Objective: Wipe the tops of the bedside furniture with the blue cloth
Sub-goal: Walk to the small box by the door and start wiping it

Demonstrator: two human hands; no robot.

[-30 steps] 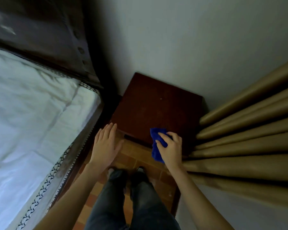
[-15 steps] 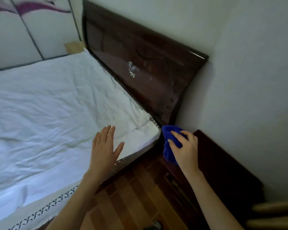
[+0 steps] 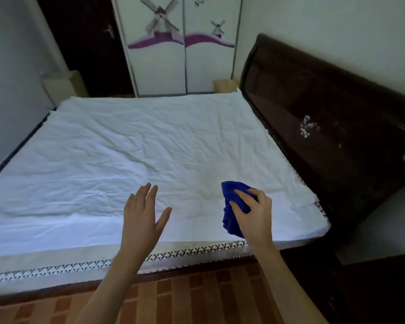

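Transit step, no top under wipe: right hand (image 3: 255,216) fingers (image 3: 242,195) grasping bunched cloth (image 3: 230,218) over bed (image 3: 126,148), near right; left hand (image 3: 142,218) released, splayed; next move probably needs carrying cloth to far stand (image 3: 225,85).

Light: dim, cool, bluish; brightest on the rumpled white bed sheet (image 3: 150,148) ahead of me.
Glare: pale streaks and specks on the glossy dark wooden headboard (image 3: 325,108).
Shadow: the dark door (image 3: 87,47) at far left is near black; the dark wooden bedside cabinet (image 3: 384,288) at lower right loses most detail.
Distortion: wide-angle bowing of the sheet's borders and the pale wall (image 3: 337,31) towards the frame edges.
Focus: soft throughout.
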